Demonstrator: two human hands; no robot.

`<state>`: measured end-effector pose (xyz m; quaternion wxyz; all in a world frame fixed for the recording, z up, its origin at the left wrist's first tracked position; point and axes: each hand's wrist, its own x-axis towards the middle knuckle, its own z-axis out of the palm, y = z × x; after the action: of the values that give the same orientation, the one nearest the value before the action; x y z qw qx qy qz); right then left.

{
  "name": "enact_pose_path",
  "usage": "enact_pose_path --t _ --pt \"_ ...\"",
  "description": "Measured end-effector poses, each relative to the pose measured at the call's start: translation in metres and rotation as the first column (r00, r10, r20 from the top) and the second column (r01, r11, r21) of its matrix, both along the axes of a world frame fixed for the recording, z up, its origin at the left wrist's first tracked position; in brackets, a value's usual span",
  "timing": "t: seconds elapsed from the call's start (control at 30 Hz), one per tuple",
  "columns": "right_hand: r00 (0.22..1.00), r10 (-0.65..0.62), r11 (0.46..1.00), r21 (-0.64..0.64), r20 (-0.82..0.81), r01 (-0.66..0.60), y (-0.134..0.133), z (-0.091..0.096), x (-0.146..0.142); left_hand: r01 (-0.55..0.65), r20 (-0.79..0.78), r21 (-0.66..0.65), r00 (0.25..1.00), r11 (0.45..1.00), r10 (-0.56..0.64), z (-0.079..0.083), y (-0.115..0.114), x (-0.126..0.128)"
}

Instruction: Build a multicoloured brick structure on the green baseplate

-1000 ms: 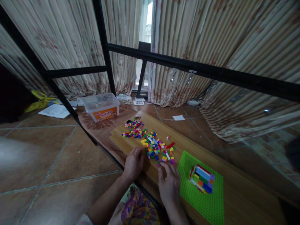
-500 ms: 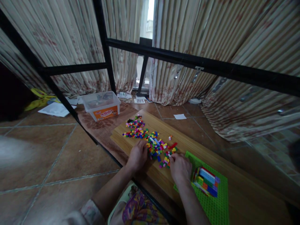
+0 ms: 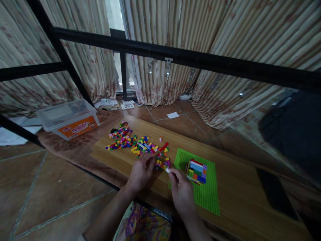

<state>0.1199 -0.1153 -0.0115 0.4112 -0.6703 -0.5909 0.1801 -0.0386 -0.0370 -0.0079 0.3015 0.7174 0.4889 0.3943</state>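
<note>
Between the thumb and fingers of my right hand [image 3: 183, 189] is a small white toy brick [image 3: 168, 170], held just in front of the loose bricks. My left hand [image 3: 142, 169] has its fingers curled in at the near edge of the pile of coloured bricks [image 3: 141, 144]; whatever they hold, if anything, is hidden. Right of my right hand lies a green studded baseplate [image 3: 209, 199]. A low block of multicoloured bricks [image 3: 198, 171] stands on it. A long red brick [image 3: 164, 146] rests at the right side of the pile.
The bricks and baseplate are on a low wooden table [image 3: 233, 187]. A dark flat object [image 3: 274, 192] lies at its right end. Beyond its far left corner stands a clear plastic box [image 3: 71, 118] with an orange label. A black metal rail [image 3: 175, 55] crosses before the curtains.
My view has swung to the right, so the table sits further left. The white brick now shows plainly in my right hand, apart from the pile. My left hand stays by the bricks.
</note>
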Motion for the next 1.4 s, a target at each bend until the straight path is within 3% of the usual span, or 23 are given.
enact_pose_path --t 0.17,0.27,0.4,0.53,0.77,1.0,1.13,1.4 --pt "0.997 -0.057 0.998 -0.019 -0.057 0.056 -0.027 0.003 0.021 0.154 0.056 -0.043 0.987 0.987 -0.151 0.006 -0.029 0.034" --pt "0.983 -0.161 0.987 -0.025 -0.090 0.159 -0.040 0.001 0.040 0.194 0.053 -0.079 0.980 0.978 -0.190 0.009 -0.037 0.047" --pt "0.909 -0.379 0.925 -0.037 -0.176 0.379 -0.049 -0.001 0.068 0.203 0.005 -0.101 0.979 0.974 -0.204 0.011 -0.041 0.057" --pt "0.859 -0.483 0.874 -0.037 -0.169 0.484 -0.043 0.005 0.090 0.238 -0.057 -0.038 0.969 0.970 -0.240 0.013 -0.042 0.069" --pt "0.867 -0.490 0.872 0.036 0.091 0.489 -0.023 0.009 0.091 0.290 -0.143 0.077 0.950 0.954 -0.278 0.020 -0.036 0.098" --pt "0.840 -0.488 0.873 0.118 0.238 0.473 -0.022 0.005 0.086 0.335 -0.198 0.073 0.928 0.940 -0.315 0.015 -0.030 0.114" --pt "0.829 -0.512 0.859 0.108 0.225 0.501 -0.021 0.004 0.085 0.357 -0.202 0.070 0.919 0.932 -0.337 0.014 -0.031 0.117" --pt "0.889 -0.451 0.892 0.071 0.077 0.447 -0.019 0.006 0.087 0.384 -0.191 0.038 0.909 0.923 -0.370 0.012 -0.031 0.116"
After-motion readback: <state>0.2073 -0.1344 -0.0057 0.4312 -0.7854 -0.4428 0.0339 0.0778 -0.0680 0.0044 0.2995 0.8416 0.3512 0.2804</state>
